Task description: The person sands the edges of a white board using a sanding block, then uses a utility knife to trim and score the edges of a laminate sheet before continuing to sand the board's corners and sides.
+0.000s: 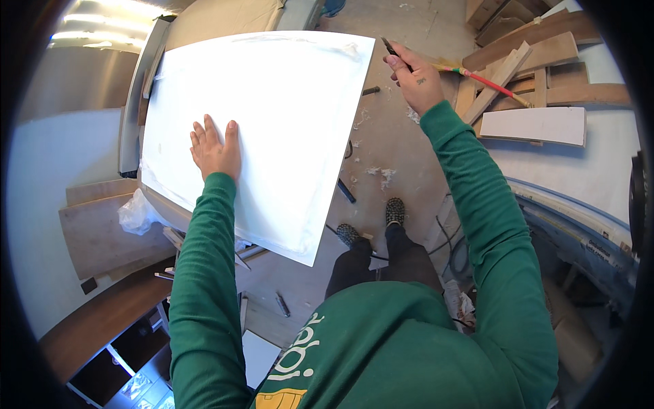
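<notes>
A large white board (286,102) lies flat at waist height in front of me, with smeared marks along its far and near edges. My left hand (216,151) rests on its surface, palm down with the fingers spread. Beyond the board's right edge, my right hand (413,76) is raised and closed around a slim dark handheld tool (388,46). The tool's tip points up and to the left, toward the board's far right corner, and stays apart from the board. Its exact kind cannot be made out, as the fingers cover much of it.
Wooden offcuts (509,71), a red-handled brush (490,84) and a white panel strip (533,127) lie on a surface at the right. White shavings (387,176) litter the floor. A clear plastic bag (136,213) hangs by the board's left side. A hose (460,255) coils near my feet.
</notes>
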`<state>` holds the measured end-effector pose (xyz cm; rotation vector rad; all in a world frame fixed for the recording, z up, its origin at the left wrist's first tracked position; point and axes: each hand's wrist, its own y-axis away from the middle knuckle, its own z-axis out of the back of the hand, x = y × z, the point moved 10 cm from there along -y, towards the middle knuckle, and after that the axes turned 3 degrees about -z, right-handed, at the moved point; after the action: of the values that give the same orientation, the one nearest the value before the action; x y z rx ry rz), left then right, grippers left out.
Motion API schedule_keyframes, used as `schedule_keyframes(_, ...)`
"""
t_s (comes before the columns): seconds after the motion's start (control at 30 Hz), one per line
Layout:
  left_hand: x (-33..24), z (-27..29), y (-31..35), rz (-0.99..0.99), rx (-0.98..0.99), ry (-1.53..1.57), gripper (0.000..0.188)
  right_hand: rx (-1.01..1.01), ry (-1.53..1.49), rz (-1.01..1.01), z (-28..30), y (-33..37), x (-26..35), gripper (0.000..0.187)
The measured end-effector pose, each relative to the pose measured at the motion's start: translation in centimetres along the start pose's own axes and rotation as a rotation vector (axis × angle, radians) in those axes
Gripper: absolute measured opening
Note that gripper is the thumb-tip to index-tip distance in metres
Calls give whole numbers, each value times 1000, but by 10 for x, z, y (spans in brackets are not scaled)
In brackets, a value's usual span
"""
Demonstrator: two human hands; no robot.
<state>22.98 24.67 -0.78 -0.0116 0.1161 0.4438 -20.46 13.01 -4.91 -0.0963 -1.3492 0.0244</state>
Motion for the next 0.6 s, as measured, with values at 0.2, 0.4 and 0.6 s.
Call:
schedule_keyframes(0.2,-2,2,1,-23,-36,7,79,-28,33,-11,-3,-12,-6,34)
schedule_keyframes(0.4,0,1,0,-4,-15,3,82,53,-203,-175,-14,-29,-15,22)
schedule_keyframes(0.6,0,3,1,-8,-12,26,83,102,-149,-91,-15,-45,-4,18)
